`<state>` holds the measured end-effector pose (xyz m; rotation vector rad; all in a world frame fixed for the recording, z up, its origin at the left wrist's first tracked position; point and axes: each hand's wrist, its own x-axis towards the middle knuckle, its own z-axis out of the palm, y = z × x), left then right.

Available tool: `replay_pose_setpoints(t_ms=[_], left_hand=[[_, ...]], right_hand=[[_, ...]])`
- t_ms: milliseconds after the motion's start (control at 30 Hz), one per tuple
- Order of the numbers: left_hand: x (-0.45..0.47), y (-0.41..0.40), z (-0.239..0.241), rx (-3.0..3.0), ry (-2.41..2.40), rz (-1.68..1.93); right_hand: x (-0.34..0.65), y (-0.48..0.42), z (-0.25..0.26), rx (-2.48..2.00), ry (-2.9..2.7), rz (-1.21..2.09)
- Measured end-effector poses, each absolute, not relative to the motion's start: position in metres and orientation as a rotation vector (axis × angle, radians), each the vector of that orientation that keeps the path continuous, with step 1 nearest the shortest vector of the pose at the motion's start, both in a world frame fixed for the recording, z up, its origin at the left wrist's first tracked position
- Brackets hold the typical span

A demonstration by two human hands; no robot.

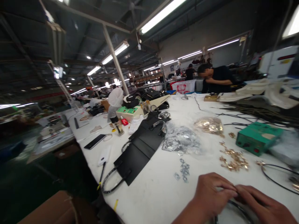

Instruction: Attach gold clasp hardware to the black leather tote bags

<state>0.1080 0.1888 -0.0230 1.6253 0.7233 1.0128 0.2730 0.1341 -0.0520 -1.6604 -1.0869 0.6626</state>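
Observation:
At the bottom right, my left hand (pixel 210 191) and my right hand (pixel 261 202) meet with their fingertips pinched together. Both are closed on a thin black bag handle (pixel 241 210), which curves down below the fingers. What sits exactly between the fingertips is hidden. Left of my hands lie several small flat metal plates (pixel 184 169). Beyond my right hand is a loose pile of gold-coloured metal fittings (pixel 233 160). A black bag panel (pixel 140 149) with looped handles stretches across the table to the left.
Behind the plates rests a clear bag of silvery pieces (pixel 182 140), near a bag of gold pieces (pixel 209 124). A green box (pixel 258 137) stands at right, by black cords (pixel 280 168). A phone (pixel 95 142) lies near the left edge. A co-worker (pixel 217 77) sits across.

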Motion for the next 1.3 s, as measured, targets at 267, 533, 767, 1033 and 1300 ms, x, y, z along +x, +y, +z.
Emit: replay_pose_setpoints(t_ms=[267, 533, 767, 1033, 1300], left_hand=[[0.114, 0.209, -0.015, 1.534, 0.79, 1.018], [0.114, 0.205, -0.019, 1.361, 0.771, 0.954], [0.114, 0.203, -0.017, 1.413, 0.84, 0.937], [0.114, 0.207, -0.023, 1.493, 0.88, 0.906], [0.067, 0.169, 0.006, 1.769, 0.991, 0.58]], right_hand=[[0.256, 0.137, -0.018, -1.335, -0.936, 0.961], [0.255, 0.136, -0.015, -1.265, -0.957, 0.872], [0.252, 0.138, -0.021, -1.212, -0.911, 0.871], [0.253, 0.138, -0.028, -1.238, -0.905, 0.859], [0.276, 0.124, 0.002, -1.109, -0.646, 0.8]])
